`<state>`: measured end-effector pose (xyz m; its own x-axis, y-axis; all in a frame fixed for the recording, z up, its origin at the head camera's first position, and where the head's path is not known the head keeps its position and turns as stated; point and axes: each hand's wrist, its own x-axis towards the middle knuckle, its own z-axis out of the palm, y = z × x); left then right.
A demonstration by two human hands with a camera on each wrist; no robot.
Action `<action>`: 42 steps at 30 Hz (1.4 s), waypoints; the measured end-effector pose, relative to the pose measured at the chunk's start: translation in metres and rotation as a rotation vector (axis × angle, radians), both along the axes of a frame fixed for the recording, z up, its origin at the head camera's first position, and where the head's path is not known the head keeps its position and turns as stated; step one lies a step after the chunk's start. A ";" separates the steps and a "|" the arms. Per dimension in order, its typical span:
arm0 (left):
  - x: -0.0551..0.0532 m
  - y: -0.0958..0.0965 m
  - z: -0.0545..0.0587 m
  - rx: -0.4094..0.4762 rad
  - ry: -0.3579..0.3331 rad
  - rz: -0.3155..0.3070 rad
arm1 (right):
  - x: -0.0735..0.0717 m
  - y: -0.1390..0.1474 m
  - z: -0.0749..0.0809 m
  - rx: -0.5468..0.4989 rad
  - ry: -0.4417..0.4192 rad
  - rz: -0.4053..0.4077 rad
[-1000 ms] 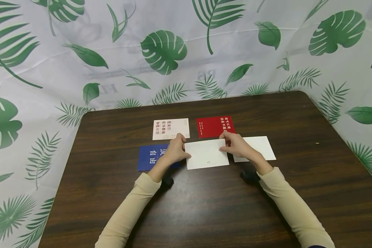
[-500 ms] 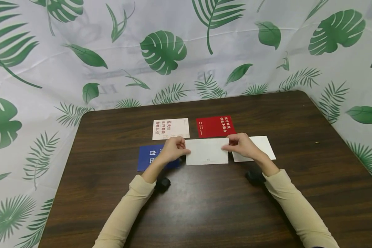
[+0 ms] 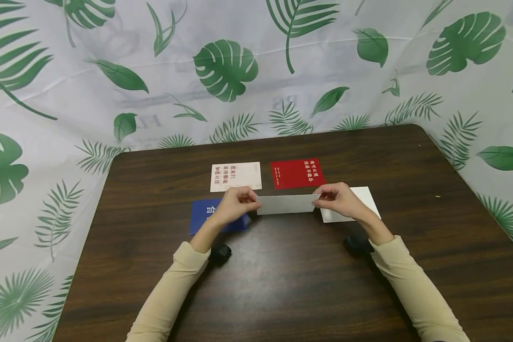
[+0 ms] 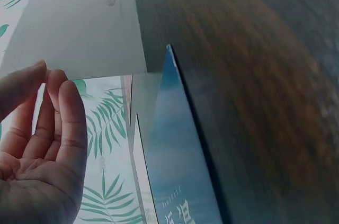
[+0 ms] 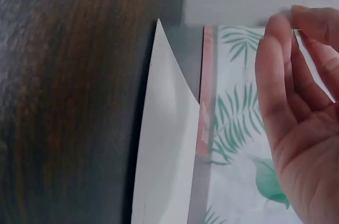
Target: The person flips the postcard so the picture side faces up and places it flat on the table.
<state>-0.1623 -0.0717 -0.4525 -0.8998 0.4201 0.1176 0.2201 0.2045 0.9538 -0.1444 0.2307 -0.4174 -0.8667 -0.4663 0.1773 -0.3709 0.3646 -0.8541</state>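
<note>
Between both hands a white card [image 3: 286, 204] is held up, tilted steeply so it looks like a narrow strip in the head view. My left hand [image 3: 238, 205] pinches its left edge between thumb and fingers. On the opposite edge, my right hand [image 3: 339, 202] pinches it the same way. The left wrist view shows the card's pale face [image 4: 79, 23] with a small faint mark. Below the left hand lies a blue card [image 3: 201, 216] with white characters, partly covered by that hand. Another white card [image 3: 361, 202] lies beneath the right hand.
Farther back on the dark wooden table [image 3: 273, 285] lie a cream card [image 3: 245, 175] with dark characters and a red card [image 3: 292, 175] with white ones. A leaf-printed cloth [image 3: 166, 80] hangs behind the table.
The held white card has tipped from face-up to nearly edge-on, its lower edge rising. Both hands have turned with it and spread slightly apart. The other cards have stayed in place.
</note>
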 end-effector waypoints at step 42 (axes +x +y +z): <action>0.005 -0.006 -0.002 -0.251 0.050 -0.072 | -0.018 0.013 -0.041 0.122 -0.170 0.001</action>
<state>-0.1569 -0.0780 -0.4541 -0.8626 0.5040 0.0447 0.2877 0.4159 0.8627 -0.1619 0.2439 -0.4582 -0.8790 -0.4758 -0.0296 -0.2253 0.4692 -0.8539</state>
